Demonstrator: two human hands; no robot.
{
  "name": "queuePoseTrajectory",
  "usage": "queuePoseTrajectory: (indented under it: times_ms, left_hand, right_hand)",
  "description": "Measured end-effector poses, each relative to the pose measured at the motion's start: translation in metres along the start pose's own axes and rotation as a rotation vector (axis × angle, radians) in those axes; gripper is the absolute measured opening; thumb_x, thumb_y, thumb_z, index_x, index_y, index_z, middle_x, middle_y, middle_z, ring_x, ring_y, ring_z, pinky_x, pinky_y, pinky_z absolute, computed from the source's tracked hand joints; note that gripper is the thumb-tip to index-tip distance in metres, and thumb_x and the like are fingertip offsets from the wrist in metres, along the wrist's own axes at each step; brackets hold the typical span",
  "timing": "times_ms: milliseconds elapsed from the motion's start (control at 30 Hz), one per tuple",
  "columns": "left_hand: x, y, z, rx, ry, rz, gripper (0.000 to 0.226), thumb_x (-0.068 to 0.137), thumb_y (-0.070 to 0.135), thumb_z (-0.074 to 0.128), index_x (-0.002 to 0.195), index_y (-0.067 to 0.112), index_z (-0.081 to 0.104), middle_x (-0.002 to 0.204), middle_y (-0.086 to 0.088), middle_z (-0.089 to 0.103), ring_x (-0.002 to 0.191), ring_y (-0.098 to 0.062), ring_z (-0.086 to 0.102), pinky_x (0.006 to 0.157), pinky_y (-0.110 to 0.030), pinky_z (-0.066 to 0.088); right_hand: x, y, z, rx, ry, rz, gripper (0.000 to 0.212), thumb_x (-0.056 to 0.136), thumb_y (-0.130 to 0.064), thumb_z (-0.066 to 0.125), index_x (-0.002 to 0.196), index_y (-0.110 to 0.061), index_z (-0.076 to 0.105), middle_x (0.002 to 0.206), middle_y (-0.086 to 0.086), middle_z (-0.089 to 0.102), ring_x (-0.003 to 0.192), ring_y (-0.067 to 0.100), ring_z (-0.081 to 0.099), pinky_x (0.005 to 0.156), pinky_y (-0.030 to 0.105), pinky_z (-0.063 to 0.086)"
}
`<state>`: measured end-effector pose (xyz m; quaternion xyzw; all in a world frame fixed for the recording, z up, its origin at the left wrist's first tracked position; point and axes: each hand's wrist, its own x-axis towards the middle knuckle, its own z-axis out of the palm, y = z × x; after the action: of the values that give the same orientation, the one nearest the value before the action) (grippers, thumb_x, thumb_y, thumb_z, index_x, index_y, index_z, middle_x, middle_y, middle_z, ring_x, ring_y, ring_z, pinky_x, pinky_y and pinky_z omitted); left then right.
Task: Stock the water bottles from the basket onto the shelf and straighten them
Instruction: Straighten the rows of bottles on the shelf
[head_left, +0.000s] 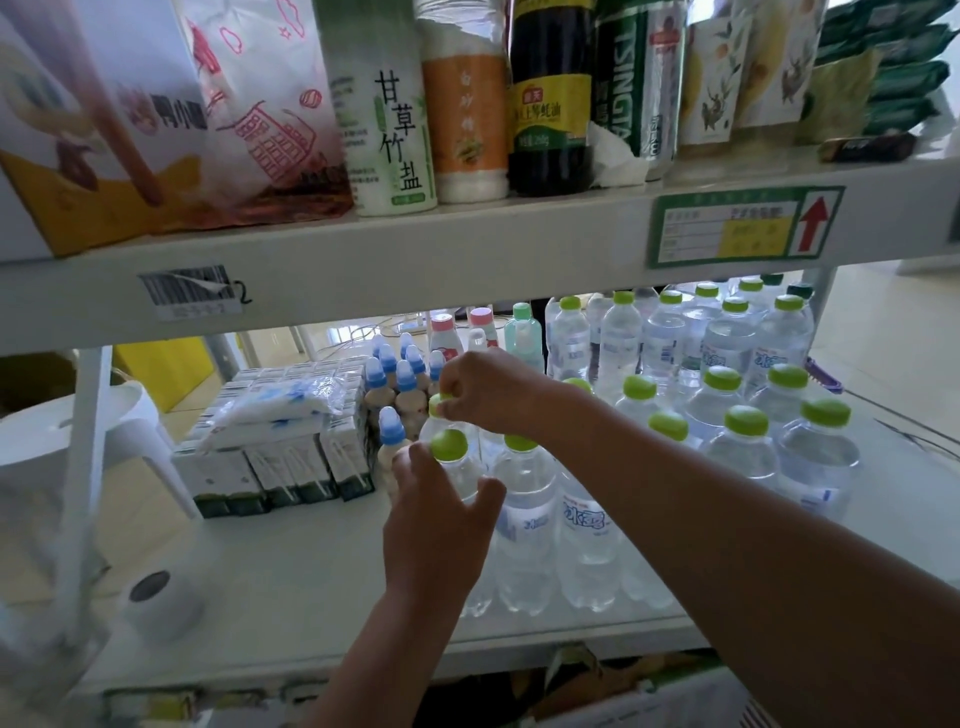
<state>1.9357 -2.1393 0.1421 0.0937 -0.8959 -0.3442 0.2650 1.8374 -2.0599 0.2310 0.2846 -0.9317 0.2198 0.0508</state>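
We wrap our left hand (436, 525) round the front water bottle (460, 467) at the shelf (291, 587) front | our right hand (485, 389) pinches the cap of the bottle behind (439, 415) | more green-capped bottles (727, 374) rowed beyond.

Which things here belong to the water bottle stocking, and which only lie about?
Job:
- front bottle, held by left hand
- bottle behind, its cap pinched by right hand
- water bottles standing on the shelf

Lying about:
- blue-capped bottles
- cartons
- paper roll
- sauce bottle on upper shelf
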Motion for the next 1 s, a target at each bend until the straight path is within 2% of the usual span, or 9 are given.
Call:
queuePoseTrajectory:
  times_ms: [133,267,367,433,500,600,667,767,1000]
  left_hand:
    - [0.000,0.000,0.002,-0.007,0.019,0.015,0.045,0.076,0.037,0.062,0.109,0.019,0.038,0.118,-0.003,0.046,0.099,-0.029,0.057,0.075,-0.037,0.048]
    - [0.002,0.001,0.003,-0.013,0.019,0.016,0.044,0.076,0.036,0.063,0.106,0.019,0.037,0.114,-0.003,0.046,0.096,-0.028,0.057,0.072,-0.035,0.046]
    - [0.001,-0.001,0.002,-0.005,0.025,0.021,0.047,0.075,0.037,0.063,0.109,0.015,0.039,0.114,-0.004,0.046,0.097,-0.029,0.057,0.071,-0.033,0.044]
    - [0.001,-0.003,0.002,0.000,0.025,0.023,0.049,0.075,0.036,0.064,0.111,0.014,0.039,0.115,-0.005,0.047,0.098,-0.030,0.056,0.072,-0.036,0.046]
    - [0.001,-0.003,0.003,0.010,0.015,0.031,0.051,0.076,0.037,0.064,0.112,0.013,0.039,0.116,-0.006,0.047,0.099,-0.031,0.056,0.073,-0.037,0.047]
    - [0.001,-0.003,0.002,-0.001,0.020,0.027,0.050,0.075,0.037,0.063,0.111,0.013,0.038,0.114,-0.006,0.047,0.097,-0.031,0.057,0.073,-0.038,0.048]
    - [0.001,-0.004,0.003,-0.003,0.026,0.017,0.048,0.075,0.036,0.064,0.110,0.014,0.039,0.112,-0.007,0.047,0.096,-0.032,0.057,0.073,-0.039,0.048]
    - [0.000,-0.003,0.004,-0.009,0.020,0.019,0.047,0.076,0.036,0.064,0.109,0.014,0.039,0.112,-0.006,0.046,0.095,-0.032,0.057,0.072,-0.039,0.048]
    - [0.000,-0.003,0.002,-0.020,0.011,0.026,0.048,0.074,0.040,0.061,0.109,0.015,0.038,0.112,-0.006,0.048,0.088,-0.031,0.060,0.069,-0.037,0.047]
  right_hand:
    - [0.002,0.000,0.002,-0.055,-0.018,-0.004,0.023,0.086,-0.030,0.058,0.094,-0.012,0.070,0.089,0.010,0.067,0.071,0.024,0.061,0.068,0.033,0.055]
    - [-0.003,-0.004,-0.002,-0.089,-0.046,0.003,0.026,0.090,-0.030,0.054,0.106,-0.014,0.068,0.099,0.009,0.068,0.083,0.025,0.065,0.076,0.036,0.055]
    - [-0.018,-0.007,-0.017,-0.103,0.022,0.019,0.031,0.093,-0.025,0.047,0.118,-0.013,0.062,0.113,0.010,0.065,0.099,0.027,0.062,0.084,0.036,0.051]
    - [-0.033,-0.008,-0.029,-0.179,0.098,0.030,0.031,0.091,-0.023,0.047,0.118,-0.012,0.059,0.115,0.011,0.065,0.104,0.028,0.061,0.090,0.039,0.049]
    - [-0.052,-0.005,-0.036,-0.312,0.137,0.019,0.031,0.090,-0.031,0.051,0.114,-0.014,0.060,0.112,0.007,0.063,0.102,0.024,0.059,0.093,0.039,0.044]
    - [-0.072,-0.004,-0.032,-0.385,0.075,0.005,0.035,0.087,-0.046,0.056,0.105,-0.017,0.062,0.102,0.000,0.063,0.091,0.016,0.056,0.094,0.040,0.037]
    - [-0.075,-0.002,-0.023,-0.381,0.065,-0.002,0.032,0.085,-0.045,0.061,0.100,-0.016,0.065,0.100,0.000,0.066,0.088,0.017,0.058,0.096,0.039,0.036]
    - [-0.073,0.003,-0.016,-0.311,0.099,0.005,0.032,0.084,-0.042,0.066,0.101,-0.015,0.067,0.103,0.002,0.069,0.094,0.018,0.064,0.093,0.035,0.039]
    - [-0.081,0.002,-0.020,-0.258,0.105,-0.034,0.038,0.080,-0.046,0.068,0.106,-0.018,0.068,0.104,-0.001,0.070,0.092,0.016,0.063,0.094,0.034,0.041]
